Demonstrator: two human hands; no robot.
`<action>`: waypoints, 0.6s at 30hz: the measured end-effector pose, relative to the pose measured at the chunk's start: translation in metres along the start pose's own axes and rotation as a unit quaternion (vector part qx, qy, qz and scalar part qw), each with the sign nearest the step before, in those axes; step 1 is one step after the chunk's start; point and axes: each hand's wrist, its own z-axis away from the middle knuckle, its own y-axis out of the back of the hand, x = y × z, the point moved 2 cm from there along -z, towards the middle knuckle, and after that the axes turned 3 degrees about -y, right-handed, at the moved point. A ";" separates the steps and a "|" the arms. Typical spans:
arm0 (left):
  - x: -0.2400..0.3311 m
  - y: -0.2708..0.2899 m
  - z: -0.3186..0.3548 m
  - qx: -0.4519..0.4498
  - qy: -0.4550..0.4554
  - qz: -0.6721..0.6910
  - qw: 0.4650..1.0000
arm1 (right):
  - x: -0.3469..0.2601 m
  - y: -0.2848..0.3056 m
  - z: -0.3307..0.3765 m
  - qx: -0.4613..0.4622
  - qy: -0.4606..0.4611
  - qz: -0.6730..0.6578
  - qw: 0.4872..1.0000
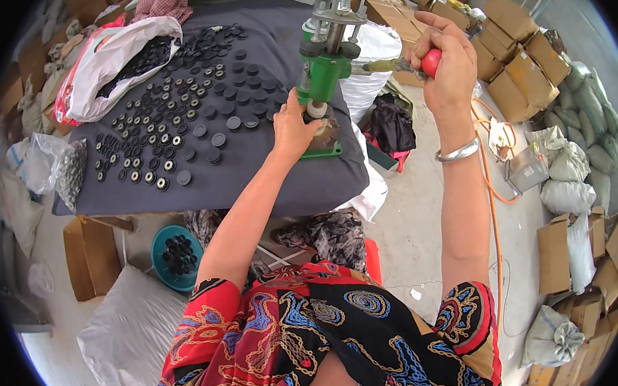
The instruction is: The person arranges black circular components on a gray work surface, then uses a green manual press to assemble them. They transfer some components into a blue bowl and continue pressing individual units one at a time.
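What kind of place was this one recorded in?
Most likely a small workshop or storeroom for button assembly. A green hand press stands on a cloth-covered table spread with rows of black buttons, and cardboard boxes and stuffed sacks are piled on the concrete floor.

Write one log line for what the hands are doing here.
left hand: at green press base | right hand: gripping red lever knob

Left hand (293, 130) at green press (324, 66) base; right hand (448, 63) grips red-knobbed lever (430, 61) (black buttons (186, 125) alongside).
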 end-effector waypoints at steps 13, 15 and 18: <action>-0.009 -0.008 0.004 0.035 0.015 0.077 0.996 | 0.018 0.008 0.060 0.025 0.027 0.022 0.999; -0.009 0.002 0.013 0.044 -0.006 0.055 0.997 | 0.029 0.009 0.081 0.034 0.043 0.018 0.998; -0.003 0.037 0.031 0.065 -0.004 0.029 0.997 | 0.078 0.030 0.123 0.000 0.174 0.035 0.984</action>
